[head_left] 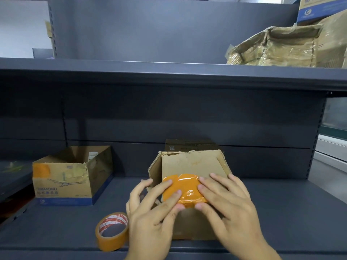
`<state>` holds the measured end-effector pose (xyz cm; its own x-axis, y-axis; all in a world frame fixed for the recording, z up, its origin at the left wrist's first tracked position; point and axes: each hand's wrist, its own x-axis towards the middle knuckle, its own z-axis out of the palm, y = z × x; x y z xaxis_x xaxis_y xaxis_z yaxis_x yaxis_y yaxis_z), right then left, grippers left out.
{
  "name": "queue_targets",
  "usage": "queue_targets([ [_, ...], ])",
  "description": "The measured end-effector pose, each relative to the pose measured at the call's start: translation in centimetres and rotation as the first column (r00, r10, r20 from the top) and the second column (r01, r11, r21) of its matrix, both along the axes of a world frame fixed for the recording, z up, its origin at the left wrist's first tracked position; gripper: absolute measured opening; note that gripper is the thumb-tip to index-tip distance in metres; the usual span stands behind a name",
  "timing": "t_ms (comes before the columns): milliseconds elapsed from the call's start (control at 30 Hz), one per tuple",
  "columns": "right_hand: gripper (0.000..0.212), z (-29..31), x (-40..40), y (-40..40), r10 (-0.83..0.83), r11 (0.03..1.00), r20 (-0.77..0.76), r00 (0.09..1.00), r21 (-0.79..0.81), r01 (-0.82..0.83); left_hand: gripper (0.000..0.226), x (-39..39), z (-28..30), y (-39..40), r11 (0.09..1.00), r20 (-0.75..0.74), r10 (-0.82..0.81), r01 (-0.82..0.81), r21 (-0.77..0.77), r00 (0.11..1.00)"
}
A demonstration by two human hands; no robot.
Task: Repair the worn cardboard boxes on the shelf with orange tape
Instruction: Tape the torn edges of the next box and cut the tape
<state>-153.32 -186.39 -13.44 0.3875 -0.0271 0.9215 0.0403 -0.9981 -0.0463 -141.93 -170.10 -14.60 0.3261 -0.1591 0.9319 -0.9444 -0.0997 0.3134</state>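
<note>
On the lower shelf: a dark grey metal shelf [281, 212] carried the work, with 2 bare hands over a cardboard box at the 6 o'clock part of the view.
Worn box: an open-topped brown cardboard box [189, 164] with ragged rims stood tipped toward the camera, its near face showing.
Orange patch: a wrinkled patch of orange tape [185, 188] lay across the near face of that box, between the 2 hands.
Left hand: the left hand [152, 212] lay flat and released at 9 o'clock of the patch, straight fingertips pressing on its left edge, thumb at the lower rim.
Right hand: the right hand [225, 205] lay flat and released at 3 o'clock of the patch, fingertips pressing its right edge, thumb near the left thumb.
Tape roll: a roll of orange tape [112, 231] with a red-and-white printed core stood on edge at 8 o'clock of the worn box, just beside the left wrist.
Second box: an open box printed DIAMOND [71, 175] sat at 9 o'clock, well apart, with an orange strip on its upper left corner.
Upper shelf: a crumpled, clear-taped carton [277, 47] rested at 1 o'clock on the shelf above.
</note>
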Motion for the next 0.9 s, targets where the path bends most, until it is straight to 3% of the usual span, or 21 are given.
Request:
queue_targets([
  [100, 0.030, -1.3, -0.8, 1.3, 0.024, 0.999, 0.125, 0.992, -0.050, -0.018, 0.035, -1.1, -0.7, 0.9, 0.996, 0.021, 0.092, -0.092, -0.007, 0.995],
  [233, 0.023, -2.9, -2.3, 2.8, 0.021, 0.999, 0.193, 0.981, -0.033, -0.015, 0.055, -1.2, -1.9, 3.0, 0.944, 0.060, 0.297, -0.302, 0.135, 0.953],
  [367, 0.038, -4.1, -3.8, 4.0, -0.056, 0.998, 0.175, 0.983, 0.047, 0.049, 0.062, -1.3, -2.1, 4.3, 0.874, 0.175, 0.374, -0.409, 0.263, 0.911],
  [467, 0.025, -4.2, -4.8, 4.9, 0.080, 0.939, 0.165, 0.983, 0.319, -0.130, 0.057, -1.8, -2.3, 4.8, 0.888, 0.150, 0.329, -0.360, 0.287, 0.932],
  [567, 0.043, -4.5, -5.7, 5.6, 0.071, 0.930, 0.076, 0.995, 0.354, -0.094, 0.050, -1.9, -2.8, 5.1, 0.921, 0.108, 0.236, -0.258, 0.292, 0.966],
  [600, 0.039, -4.5, -5.9, 5.7, 0.057, 0.922, 0.087, 0.995, 0.378, -0.086, 0.054, -1.9, -2.9, 5.1, 0.930, 0.090, 0.217, -0.234, 0.283, 0.972],
  [667, 0.011, -4.7, -6.0, 6.0, 0.001, 0.897, 0.093, 0.996, 0.440, -0.042, 0.056, -2.0, -3.2, 4.9, 0.952, 0.016, 0.187, -0.185, 0.243, 0.982],
  [733, 0.042, -6.0, -6.1, 5.7, 0.000, 0.842, 0.081, 0.997, 0.537, -0.043, 0.062, -2.4, -3.7, 4.7, 0.967, -0.162, 0.166, -0.129, 0.219, 0.973],
  [800, 0.070, -7.1, -5.8, 5.9, 0.040, 0.714, 0.102, 0.994, 0.693, -0.100, 0.093, -2.6, -4.5, 4.3, 0.962, -0.369, 0.171, -0.075, 0.262, 0.913],
  [900, 0.087, -8.8, -4.8, 5.9, 0.048, 0.502, 0.178, 0.983, 0.846, -0.178, 0.107, -2.4, -5.7, 3.7, 0.972, -0.569, 0.122, 0.019, 0.236, 0.813],
])
